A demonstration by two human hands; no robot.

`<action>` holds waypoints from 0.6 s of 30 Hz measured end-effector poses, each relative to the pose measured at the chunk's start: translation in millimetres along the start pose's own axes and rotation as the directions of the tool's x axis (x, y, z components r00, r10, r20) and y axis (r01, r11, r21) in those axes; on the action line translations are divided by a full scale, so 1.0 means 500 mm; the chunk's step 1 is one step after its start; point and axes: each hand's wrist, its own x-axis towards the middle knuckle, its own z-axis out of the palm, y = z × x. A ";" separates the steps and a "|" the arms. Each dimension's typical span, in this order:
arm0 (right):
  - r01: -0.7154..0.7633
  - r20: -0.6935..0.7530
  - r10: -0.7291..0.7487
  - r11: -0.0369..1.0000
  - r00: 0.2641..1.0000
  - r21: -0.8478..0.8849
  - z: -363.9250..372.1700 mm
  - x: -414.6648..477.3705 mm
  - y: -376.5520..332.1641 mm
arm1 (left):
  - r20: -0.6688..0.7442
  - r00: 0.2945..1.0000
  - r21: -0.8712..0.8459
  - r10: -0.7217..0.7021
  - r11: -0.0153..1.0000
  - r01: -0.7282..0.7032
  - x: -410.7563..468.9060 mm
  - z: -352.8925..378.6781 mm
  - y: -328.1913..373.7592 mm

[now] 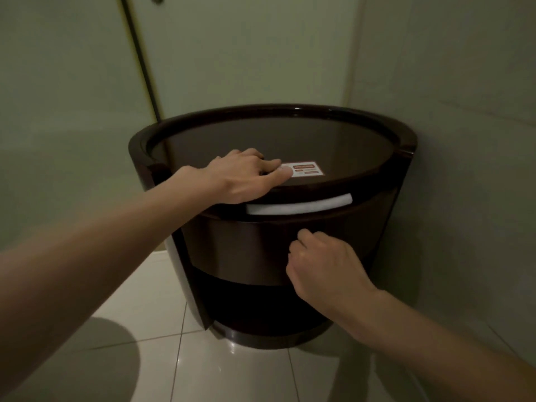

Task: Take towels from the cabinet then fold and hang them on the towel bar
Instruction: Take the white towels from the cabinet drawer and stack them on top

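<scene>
A dark brown round cabinet (377, 158) stands in the corner of the room. Its upper drawer (232, 245) is out a little, and a white folded towel (298, 206) shows in the gap under the top. My left hand (246, 177) lies palm down on the cabinet's top near the front edge, fingers spread, holding nothing. My right hand (324, 262) is pressed to the drawer front with its fingers curled in. What they grip is hidden by the hand.
A white and red label (306, 169) is stuck on the cabinet top by my left fingertips. Pale walls close in behind and to the right. A glossy white tiled floor (162, 300) lies to the left and in front.
</scene>
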 end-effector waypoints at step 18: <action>0.199 0.016 -0.198 0.977 0.980 -0.075 -0.098 -0.168 -0.038 | 0.041 0.999 -0.009 0.015 1.000 -0.015 -0.002 0.003 -0.005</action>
